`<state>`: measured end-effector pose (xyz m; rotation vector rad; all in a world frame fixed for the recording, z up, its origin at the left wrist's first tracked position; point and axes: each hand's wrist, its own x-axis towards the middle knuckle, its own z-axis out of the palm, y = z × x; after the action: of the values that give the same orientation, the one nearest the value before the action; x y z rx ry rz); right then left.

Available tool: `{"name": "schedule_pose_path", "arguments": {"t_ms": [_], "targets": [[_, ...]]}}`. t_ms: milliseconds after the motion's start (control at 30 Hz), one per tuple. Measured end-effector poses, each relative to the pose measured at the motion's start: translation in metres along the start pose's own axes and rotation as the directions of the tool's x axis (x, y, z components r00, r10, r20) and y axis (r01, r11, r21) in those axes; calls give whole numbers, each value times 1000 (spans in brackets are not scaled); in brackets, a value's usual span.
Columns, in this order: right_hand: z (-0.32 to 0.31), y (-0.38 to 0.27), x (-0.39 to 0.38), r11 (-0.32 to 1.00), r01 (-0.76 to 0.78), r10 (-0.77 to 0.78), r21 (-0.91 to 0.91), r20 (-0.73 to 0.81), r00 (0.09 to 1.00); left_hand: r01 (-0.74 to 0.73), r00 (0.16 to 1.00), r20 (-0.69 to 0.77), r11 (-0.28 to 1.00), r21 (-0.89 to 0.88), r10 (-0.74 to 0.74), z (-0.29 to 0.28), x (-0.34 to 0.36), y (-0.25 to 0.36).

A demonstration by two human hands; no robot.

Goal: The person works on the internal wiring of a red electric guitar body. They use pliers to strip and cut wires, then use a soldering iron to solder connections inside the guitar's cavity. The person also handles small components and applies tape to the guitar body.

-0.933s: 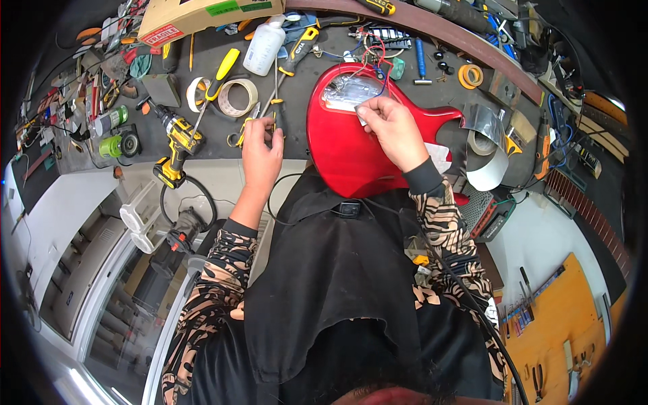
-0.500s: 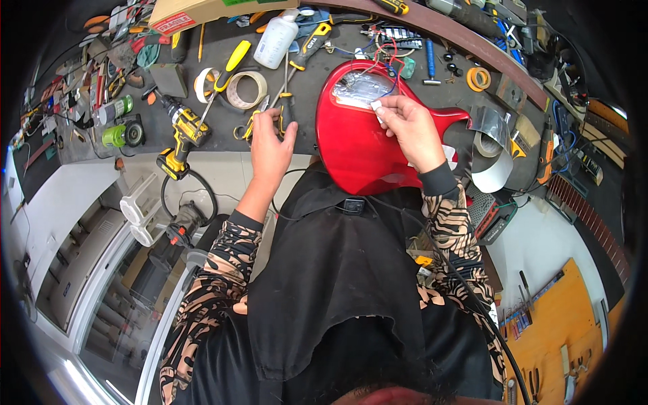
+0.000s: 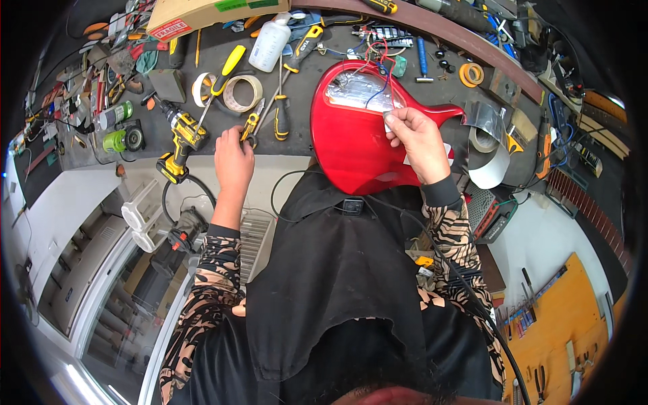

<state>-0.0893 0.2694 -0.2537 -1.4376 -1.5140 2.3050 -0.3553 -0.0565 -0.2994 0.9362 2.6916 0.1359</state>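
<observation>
From the person's place, reading twelve as straight ahead across the dark bench [image 3: 293,145], I see a lime-green tool [image 3: 115,142] between nine and ten o'clock. A yellow-and-black drill [image 3: 181,140] lies near ten, its battery end at the bench's front edge. The left hand [image 3: 233,162] is also at about ten, its fingertips right by a yellow-and-black hand tool [image 3: 250,125]; I cannot tell whether they grip it. Past that, between ten and eleven, sits a cream tape roll [image 3: 241,109], and at eleven a whitish bottle [image 3: 269,46].

At twelve lies the red guitar body [image 3: 351,148], its near side jutting over the bench edge, its foil-lined cavity [image 3: 358,89] toward the far side with wires [image 3: 393,88] about it. The right hand [image 3: 422,142], between one and two and well apart from the left, pinches a small pale piece [image 3: 387,121] over the body, just beside the cavity. Farther out in that direction is an orange tape roll [image 3: 464,75]; at two, a curled silvery sheet [image 3: 487,120].
</observation>
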Motion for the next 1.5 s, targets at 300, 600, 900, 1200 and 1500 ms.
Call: {"name": "schedule_pose_path", "arguments": {"t_ms": [300,600,900,1200,1500], "targets": [[1,1,1,1000,-19,19,-13,19,1000,-124,986,116,990,65,116,-9,19,-9],[9,-4,6,999,-32,32,8,38,999,-142,979,151,990,21,137,-26,21,-9],[13,-6,3,999,-19,17,51,30,999,38,971,239,992,-122,-7,-35,-1,-8],[1,-8,-6,999,-10,5,44,109,994,409,912,342,549,-729,-227,-20,-39,11],[-3,-16,-38,978,201,-173,-53,321,931,75,987,-81,845,-530,-138,-53,-102,119]]}}
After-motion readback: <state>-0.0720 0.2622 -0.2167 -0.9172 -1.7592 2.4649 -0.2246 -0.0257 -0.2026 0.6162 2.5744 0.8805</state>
